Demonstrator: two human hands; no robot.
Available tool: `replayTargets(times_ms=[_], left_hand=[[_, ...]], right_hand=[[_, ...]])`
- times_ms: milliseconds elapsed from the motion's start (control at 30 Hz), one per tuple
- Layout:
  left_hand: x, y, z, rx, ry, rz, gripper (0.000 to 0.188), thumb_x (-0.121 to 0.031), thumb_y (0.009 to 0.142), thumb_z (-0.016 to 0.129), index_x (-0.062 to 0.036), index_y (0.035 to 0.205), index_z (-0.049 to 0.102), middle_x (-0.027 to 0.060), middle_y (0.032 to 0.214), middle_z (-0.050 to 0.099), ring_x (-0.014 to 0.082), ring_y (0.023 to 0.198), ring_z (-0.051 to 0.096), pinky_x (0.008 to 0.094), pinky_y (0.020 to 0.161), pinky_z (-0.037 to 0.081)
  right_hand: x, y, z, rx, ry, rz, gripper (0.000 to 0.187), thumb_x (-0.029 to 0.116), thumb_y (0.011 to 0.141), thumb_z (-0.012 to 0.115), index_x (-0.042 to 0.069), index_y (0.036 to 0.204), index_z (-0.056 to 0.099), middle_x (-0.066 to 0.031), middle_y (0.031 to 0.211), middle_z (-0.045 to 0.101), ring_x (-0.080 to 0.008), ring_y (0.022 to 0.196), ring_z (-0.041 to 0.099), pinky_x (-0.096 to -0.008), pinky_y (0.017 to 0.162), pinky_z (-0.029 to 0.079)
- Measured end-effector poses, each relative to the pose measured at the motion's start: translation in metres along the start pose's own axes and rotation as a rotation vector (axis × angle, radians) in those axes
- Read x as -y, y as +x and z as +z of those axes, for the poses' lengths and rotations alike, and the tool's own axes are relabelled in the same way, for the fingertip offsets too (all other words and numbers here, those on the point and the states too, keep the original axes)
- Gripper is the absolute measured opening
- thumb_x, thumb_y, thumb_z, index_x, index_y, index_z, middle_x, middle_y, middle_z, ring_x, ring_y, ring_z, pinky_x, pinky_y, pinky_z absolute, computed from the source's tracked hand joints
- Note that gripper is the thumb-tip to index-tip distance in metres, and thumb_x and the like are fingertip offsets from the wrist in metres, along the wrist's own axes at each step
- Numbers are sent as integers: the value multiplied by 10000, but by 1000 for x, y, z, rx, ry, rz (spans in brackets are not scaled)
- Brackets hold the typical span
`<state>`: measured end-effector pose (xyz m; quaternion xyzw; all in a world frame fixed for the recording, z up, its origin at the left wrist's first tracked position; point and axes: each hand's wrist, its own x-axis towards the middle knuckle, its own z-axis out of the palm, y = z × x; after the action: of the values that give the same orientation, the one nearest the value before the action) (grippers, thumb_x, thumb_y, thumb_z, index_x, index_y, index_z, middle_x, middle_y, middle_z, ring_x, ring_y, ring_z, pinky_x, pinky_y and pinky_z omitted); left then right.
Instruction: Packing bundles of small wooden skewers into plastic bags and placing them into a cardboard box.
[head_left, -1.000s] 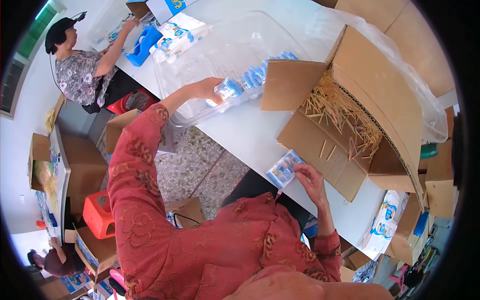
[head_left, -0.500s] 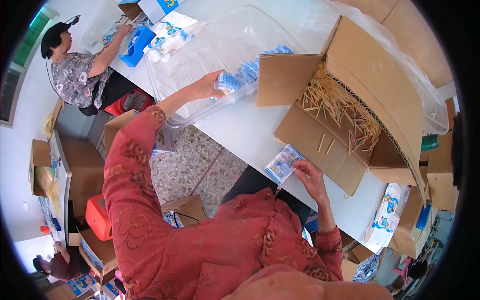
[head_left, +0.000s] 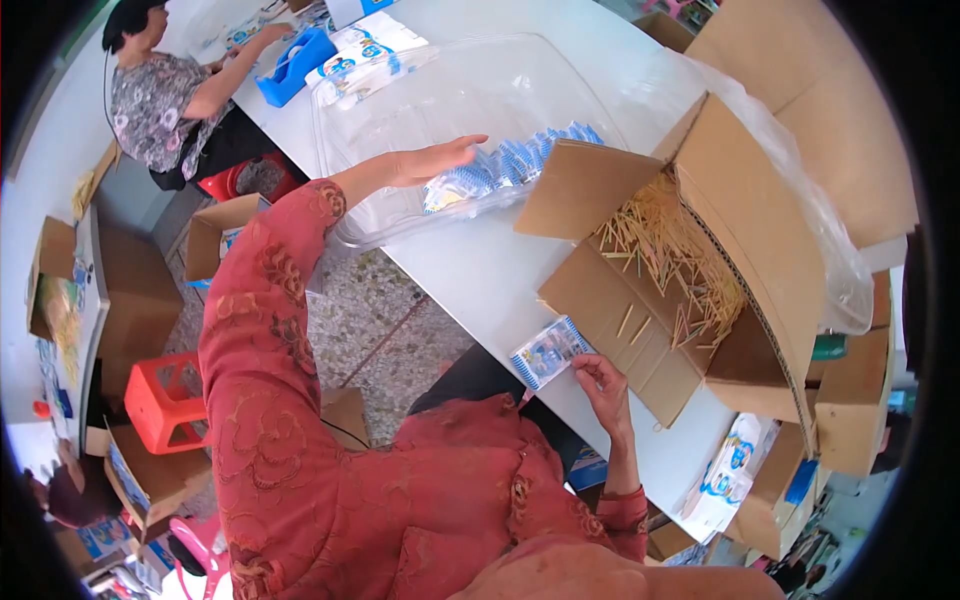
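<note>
My left hand (head_left: 438, 163) reaches over a clear plastic tub (head_left: 385, 128), its fingers stretched out flat. Just beside and below it, a row of small blue-and-white packets (head_left: 508, 163) stands on edge along the tub's near right side. At the table's near edge, my right hand (head_left: 606, 392) pinches the corner of a flat blue-and-white packet (head_left: 543, 356) with a clear, printed face. Whether this packet rests on the table or is held slightly above it, I cannot tell.
An open cardboard box (head_left: 755, 250) of thin yellowish sticks (head_left: 665, 245) lies tipped on the white table (head_left: 465, 270), flap spread toward me. A blue tape dispenser (head_left: 296, 66) and printed white bags (head_left: 365, 50) stand beyond the tub. A co-worker (head_left: 165, 105) sits far left; red stool (head_left: 165, 402) lower left.
My left hand has let go of the row of packets and straightened its fingers, shifting slightly right above them. My right hand still pinches its packet. The whole view has tilted and shifted.
</note>
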<state>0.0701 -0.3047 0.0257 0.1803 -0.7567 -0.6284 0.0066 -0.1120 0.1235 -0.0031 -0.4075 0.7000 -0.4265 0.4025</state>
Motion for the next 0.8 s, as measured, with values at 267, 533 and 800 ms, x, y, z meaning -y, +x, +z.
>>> replayTargets(times_ms=[267, 533, 800], left_hand=[[-1, 14, 25, -35, -130, -130, 838, -722, 862, 188, -125, 1450, 211, 109, 1477, 244, 247, 1362, 228, 387, 1116, 172], [10, 26, 10, -110, -169, -144, 850, -732, 855, 175, -118, 1436, 269, 100, 1435, 331, 261, 1331, 297, 378, 1095, 224], [-56, -40, -36, 192, 306, -106, 926, -399, 767, 690, -132, 1453, 129, 170, 1486, 184, 350, 1353, 238, 440, 1095, 241]], right_hand=[[-4, 2, -4, 9, 22, 29, 176, 6, 860, 565, -7, 1035, 585, -27, 947, 615, -92, 872, 562, -238, 815, 450], [-1, 8, -1, 19, 37, 26, 176, 3, 860, 569, -4, 1036, 586, -27, 948, 612, -97, 871, 564, -239, 820, 450], [-8, 4, -1, -45, 35, 32, 165, 26, 850, 594, 10, 1013, 610, -8, 872, 634, -74, 799, 565, -228, 753, 462]])
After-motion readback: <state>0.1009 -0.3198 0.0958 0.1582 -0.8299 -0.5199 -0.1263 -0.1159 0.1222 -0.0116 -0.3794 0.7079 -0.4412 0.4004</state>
